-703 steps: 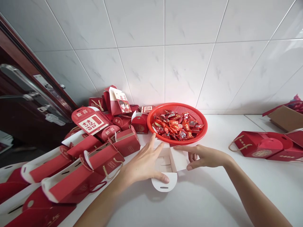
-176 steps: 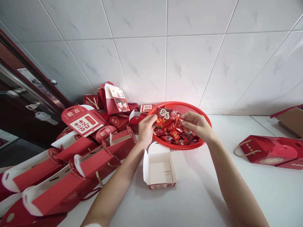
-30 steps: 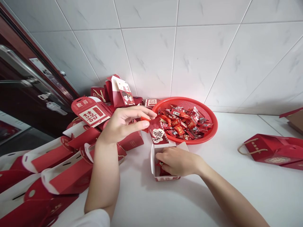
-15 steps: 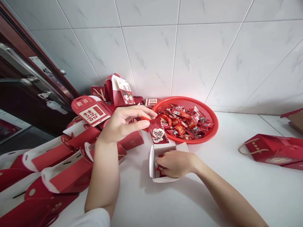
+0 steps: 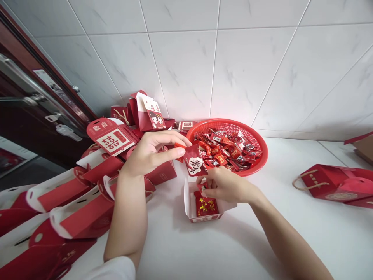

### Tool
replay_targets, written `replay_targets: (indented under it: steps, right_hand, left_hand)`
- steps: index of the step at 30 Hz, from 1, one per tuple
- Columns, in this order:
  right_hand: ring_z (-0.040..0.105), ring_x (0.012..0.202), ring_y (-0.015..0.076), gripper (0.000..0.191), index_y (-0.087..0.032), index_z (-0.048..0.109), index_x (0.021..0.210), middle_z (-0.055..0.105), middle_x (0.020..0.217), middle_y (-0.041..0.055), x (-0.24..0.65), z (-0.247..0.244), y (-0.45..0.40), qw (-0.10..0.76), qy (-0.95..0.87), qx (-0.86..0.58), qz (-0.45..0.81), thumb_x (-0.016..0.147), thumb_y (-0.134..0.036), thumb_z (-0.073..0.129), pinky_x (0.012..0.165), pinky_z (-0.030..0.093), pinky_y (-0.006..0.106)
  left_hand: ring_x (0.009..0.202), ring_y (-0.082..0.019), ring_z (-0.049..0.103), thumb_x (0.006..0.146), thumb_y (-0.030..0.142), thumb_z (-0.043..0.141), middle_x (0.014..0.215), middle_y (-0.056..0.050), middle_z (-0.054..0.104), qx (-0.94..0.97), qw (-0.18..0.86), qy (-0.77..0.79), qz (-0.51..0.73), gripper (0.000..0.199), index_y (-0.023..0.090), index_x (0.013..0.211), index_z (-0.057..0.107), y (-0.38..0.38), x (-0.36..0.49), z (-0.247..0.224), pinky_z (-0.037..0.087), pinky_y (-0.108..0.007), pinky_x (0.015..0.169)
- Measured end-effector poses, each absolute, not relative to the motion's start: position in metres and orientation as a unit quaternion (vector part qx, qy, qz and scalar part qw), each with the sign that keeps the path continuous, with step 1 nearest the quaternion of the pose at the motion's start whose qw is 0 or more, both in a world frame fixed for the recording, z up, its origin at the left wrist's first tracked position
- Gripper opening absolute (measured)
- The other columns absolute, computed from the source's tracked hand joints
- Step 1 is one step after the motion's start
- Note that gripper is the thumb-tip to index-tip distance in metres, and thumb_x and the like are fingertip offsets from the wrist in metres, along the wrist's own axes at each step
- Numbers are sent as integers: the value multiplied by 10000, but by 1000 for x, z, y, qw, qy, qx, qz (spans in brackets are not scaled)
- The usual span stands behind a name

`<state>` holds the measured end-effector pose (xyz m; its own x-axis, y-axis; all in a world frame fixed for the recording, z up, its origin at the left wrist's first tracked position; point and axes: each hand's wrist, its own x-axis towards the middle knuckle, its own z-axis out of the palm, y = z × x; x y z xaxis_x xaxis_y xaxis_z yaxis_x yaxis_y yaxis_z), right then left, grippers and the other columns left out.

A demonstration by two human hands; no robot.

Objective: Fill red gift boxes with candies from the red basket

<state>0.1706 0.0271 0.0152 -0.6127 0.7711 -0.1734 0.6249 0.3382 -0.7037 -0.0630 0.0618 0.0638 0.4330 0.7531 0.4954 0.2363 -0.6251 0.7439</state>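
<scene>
My left hand (image 5: 155, 152) is closed, pinching a dark red candy packet (image 5: 196, 162) with a cream patch and white characters. A smaller orange-red wrapped candy (image 5: 180, 146) sits in the same fingers. Below it stands an open gift box (image 5: 187, 202), white inside and red outside, with its flaps spread. A red packet with gold print (image 5: 205, 206) lies in the box. Over the box's far right side, my right hand (image 5: 225, 184) is closed on a small red wrapped candy (image 5: 202, 188), partly hidden by the fingers.
Behind the box, a red plastic basket (image 5: 258, 165) holds many wrapped candies. Several red gift boxes (image 5: 78, 206) crowd the left, and more (image 5: 147, 112) lean near the tiled wall. Another red box with a rope handle (image 5: 329, 184) lies at right. A door with keys (image 5: 67, 132) borders the left.
My right hand has come up and back from deep inside the box, with a small red candy at its fingertips. The gold-printed packet now shows. My left hand has barely moved.
</scene>
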Motion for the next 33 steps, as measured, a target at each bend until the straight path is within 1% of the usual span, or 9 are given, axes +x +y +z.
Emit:
replay_targets:
  steps: [4,8,12,15,19,22,25,27,33]
  right_hand:
    - [563,717,153,85,-186,627,805,647,775,7,151,5,19,19,-844,-443,303,851,-115,635,592,290,256]
    - [626,739,189,153,-149,658,867,711,853,82,136,0,16,-89,-854,-421,294,949,-134,529,550,303,279]
    - [664,792,215,223,-110,680,934,741,951,130,134,-3,15,-111,-863,-404,281,963,-66,464,551,320,293]
    - [639,779,191,228,-136,665,897,730,927,98,140,-1,17,-70,-872,-396,281,968,-61,461,580,338,284]
    - [571,685,144,241,-176,612,780,685,808,31,162,13,22,36,-846,-408,342,981,-119,492,598,371,269]
    - [626,761,156,27,-191,632,931,710,908,25,185,24,27,160,-795,-414,414,942,-192,608,654,472,271]
    - [678,942,191,240,-198,632,1091,715,1044,50,202,30,29,271,-756,-377,462,895,-304,721,825,560,330]
    - [685,976,197,294,-193,635,1100,712,1049,60,206,32,28,328,-734,-351,480,880,-346,755,890,571,359]
    - [688,957,196,314,-208,606,1164,684,1042,59,202,34,25,401,-694,-292,521,894,-303,735,809,595,346]
  left_hand:
    - [898,-220,739,834,337,792,975,-68,812,793,295,315,431,129,220,779,791,62,-63,63,600,-322,825]
    - [904,-208,736,837,289,783,966,-58,812,793,300,304,434,88,223,781,790,62,-63,63,595,-305,830]
    - [897,-207,736,836,271,777,964,-56,814,795,300,301,434,74,222,782,789,62,-62,64,594,-301,820]
    - [900,-215,737,837,303,776,969,-61,813,796,295,310,428,102,223,775,784,61,-62,64,596,-312,822]
    - [887,-215,734,838,325,770,949,-52,806,798,288,322,419,113,227,783,781,61,-60,63,591,-312,819]
    - [840,-204,725,828,312,770,902,-40,799,799,294,323,414,95,221,805,785,62,-57,61,583,-297,775]
    - [772,-179,704,834,278,753,831,-28,783,805,298,323,397,84,203,806,780,63,-51,59,563,-266,710]
    - [740,-163,692,841,261,743,794,-21,773,813,300,316,385,86,193,795,771,63,-46,58,551,-250,685]
    - [708,-150,694,885,252,699,770,-15,769,829,317,301,349,120,193,800,759,61,-38,56,550,-233,660]
